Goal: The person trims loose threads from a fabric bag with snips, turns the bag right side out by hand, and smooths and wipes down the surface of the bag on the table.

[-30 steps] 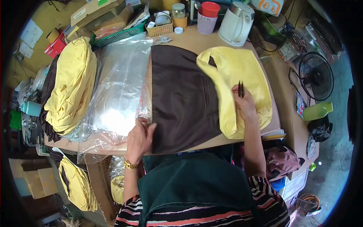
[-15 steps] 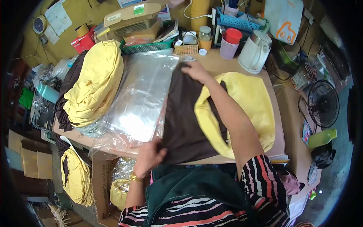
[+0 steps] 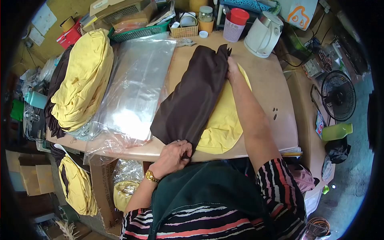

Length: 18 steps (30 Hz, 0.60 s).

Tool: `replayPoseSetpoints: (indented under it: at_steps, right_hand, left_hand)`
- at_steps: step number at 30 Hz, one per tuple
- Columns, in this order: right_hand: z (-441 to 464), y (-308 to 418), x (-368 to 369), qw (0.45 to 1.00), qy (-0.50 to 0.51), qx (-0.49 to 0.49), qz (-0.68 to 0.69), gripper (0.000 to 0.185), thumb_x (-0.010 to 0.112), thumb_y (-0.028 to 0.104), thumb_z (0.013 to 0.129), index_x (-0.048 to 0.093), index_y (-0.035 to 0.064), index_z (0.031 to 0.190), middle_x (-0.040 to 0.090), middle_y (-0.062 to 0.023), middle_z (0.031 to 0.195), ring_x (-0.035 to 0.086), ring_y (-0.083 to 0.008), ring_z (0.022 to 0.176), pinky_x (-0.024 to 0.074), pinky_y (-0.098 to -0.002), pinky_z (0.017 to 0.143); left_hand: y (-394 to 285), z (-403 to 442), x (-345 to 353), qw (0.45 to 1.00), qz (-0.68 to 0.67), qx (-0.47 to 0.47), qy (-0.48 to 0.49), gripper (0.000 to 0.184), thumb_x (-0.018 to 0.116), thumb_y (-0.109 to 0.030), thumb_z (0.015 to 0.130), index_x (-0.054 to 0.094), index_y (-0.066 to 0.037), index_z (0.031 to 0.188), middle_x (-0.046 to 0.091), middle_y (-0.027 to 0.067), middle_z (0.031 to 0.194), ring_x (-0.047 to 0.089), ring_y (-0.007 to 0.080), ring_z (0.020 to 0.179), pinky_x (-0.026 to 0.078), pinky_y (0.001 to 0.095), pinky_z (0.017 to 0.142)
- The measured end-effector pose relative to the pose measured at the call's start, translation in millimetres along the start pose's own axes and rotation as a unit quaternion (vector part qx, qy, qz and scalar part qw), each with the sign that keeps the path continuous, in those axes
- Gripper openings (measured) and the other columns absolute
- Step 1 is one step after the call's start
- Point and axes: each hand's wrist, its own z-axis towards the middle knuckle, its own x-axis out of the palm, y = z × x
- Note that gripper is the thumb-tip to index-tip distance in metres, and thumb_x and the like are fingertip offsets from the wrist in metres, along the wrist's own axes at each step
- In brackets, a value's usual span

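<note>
A dark brown and yellow cloth lies in front of me, its brown fabric (image 3: 192, 92) folded over the yellow part (image 3: 224, 124). My left hand (image 3: 176, 154) is closed on the near edge of the brown fabric, thumb and fingers pinched together. At the far edge, my right hand (image 3: 232, 69) grips the brown fabric, with its fingers partly hidden behind the cloth. Left of the cloth lies a stack of clear plastic bags (image 3: 136, 80), flat and shiny. Farther left sits a thick pile of folded yellow cloth (image 3: 86, 80) with brown parts beneath.
The brown-topped table (image 3: 266, 120) carries a white electric kettle (image 3: 260, 36), a red-lidded cup (image 3: 235, 26) and a green basket (image 3: 138, 33) at the back. A black fan (image 3: 338, 96) stands to the right. Below the left edge hangs more yellow cloth (image 3: 78, 186).
Both hands have moved rightward with the brown fabric, which now lies folded over the yellow part. More bare tabletop shows at the right. The camera view has shifted slightly.
</note>
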Motion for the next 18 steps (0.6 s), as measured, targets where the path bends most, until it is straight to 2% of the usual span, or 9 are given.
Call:
replayPoseSetpoints:
  at_steps: [3,7,8,9,12,13,14,15,18]
  right_hand:
    - [31,-5,-35,0.999,-0.016,0.037,-0.016,0.026,0.054,0.026,0.093,0.066,0.0035,0.101,0.070,-0.0159,0.093,0.068,-0.0283,0.078,0.0580,-0.0441,0.076]
    - [-15,19,30,0.998,0.036,0.051,-0.016,0.025,0.057,0.026,0.092,0.066,0.0035,0.099,0.070,-0.0139,0.088,0.068,-0.0257,0.077,0.0577,-0.0428,0.070]
    - [-34,39,64,0.941,0.015,0.025,-0.336,0.022,0.058,0.024,0.092,0.066,0.0038,0.097,0.069,-0.0117,0.084,0.067,-0.0236,0.073,0.0569,-0.0409,0.067]
    - [-44,57,87,0.784,-0.010,-0.010,-0.621,0.020,0.058,0.022,0.092,0.066,0.0041,0.094,0.068,-0.0096,0.081,0.065,-0.0216,0.070,0.0561,-0.0389,0.063]
    - [-54,130,146,0.931,0.148,-0.132,-0.307,0.014,0.056,0.015,0.095,0.064,0.0051,0.089,0.065,-0.0054,0.077,0.058,-0.0163,0.063,0.0536,-0.0302,0.064]
    - [-95,164,187,0.942,0.194,-0.185,-0.202,0.012,0.055,0.013,0.096,0.063,0.0056,0.091,0.065,-0.0051,0.079,0.058,-0.0155,0.064,0.0535,-0.0286,0.066]
    - [-122,184,216,0.933,0.246,-0.230,-0.126,0.013,0.055,0.013,0.096,0.063,0.0054,0.091,0.065,-0.0049,0.079,0.058,-0.0157,0.064,0.0533,-0.0291,0.066]
    - [-140,194,236,0.919,0.286,-0.259,-0.085,0.014,0.054,0.014,0.097,0.063,0.0051,0.091,0.065,-0.0047,0.078,0.058,-0.0160,0.064,0.0531,-0.0297,0.065]
    - [-179,207,278,0.888,0.346,-0.302,-0.014,0.017,0.053,0.017,0.098,0.062,0.0044,0.091,0.063,-0.0041,0.077,0.058,-0.0166,0.064,0.0526,-0.0314,0.065]
  left_hand:
    - [5,0,-3,1.000,-0.009,-0.005,0.030,0.020,0.065,0.002,0.068,0.057,-0.007,0.084,0.058,0.0076,0.079,0.059,0.0277,0.078,0.048,0.0381,0.070]
    - [1,2,-22,0.992,-0.078,-0.079,0.052,0.021,0.064,0.003,0.067,0.059,-0.006,0.086,0.058,0.0086,0.078,0.058,0.0285,0.079,0.047,0.0371,0.070]
    - [4,2,-38,0.998,-0.043,-0.027,-0.035,0.023,0.062,0.005,0.067,0.059,-0.005,0.087,0.059,0.0094,0.079,0.059,0.0281,0.081,0.048,0.0363,0.072]
    - [8,0,-55,0.992,-0.006,0.030,-0.122,0.025,0.061,0.007,0.066,0.060,-0.005,0.088,0.059,0.0102,0.079,0.060,0.0276,0.084,0.048,0.0356,0.074]
    - [4,-38,-136,0.900,-0.167,0.064,-0.397,0.006,0.058,0.000,0.078,0.059,-0.003,0.083,0.065,0.0119,0.096,0.060,0.0235,0.103,0.049,0.0357,0.087]
    - [0,-65,-171,0.888,-0.178,0.101,-0.412,0.010,0.054,-0.008,0.090,0.062,-0.002,0.087,0.065,0.0125,0.096,0.060,0.0237,0.102,0.049,0.0389,0.090]
    - [-25,-58,-186,0.819,0.161,0.147,-0.531,0.019,0.053,-0.014,0.095,0.064,0.001,0.095,0.065,0.0122,0.097,0.060,0.0211,0.101,0.051,0.0373,0.087]
    - [-32,-64,-207,0.749,0.242,0.142,-0.600,0.020,0.053,-0.014,0.095,0.063,0.002,0.101,0.065,0.0135,0.103,0.061,0.0224,0.103,0.051,0.0368,0.088]
    - [-13,-90,-278,0.722,0.224,0.089,-0.648,0.031,0.052,-0.014,0.097,0.060,0.005,0.120,0.064,0.0177,0.120,0.064,0.0264,0.107,0.052,0.0352,0.090]
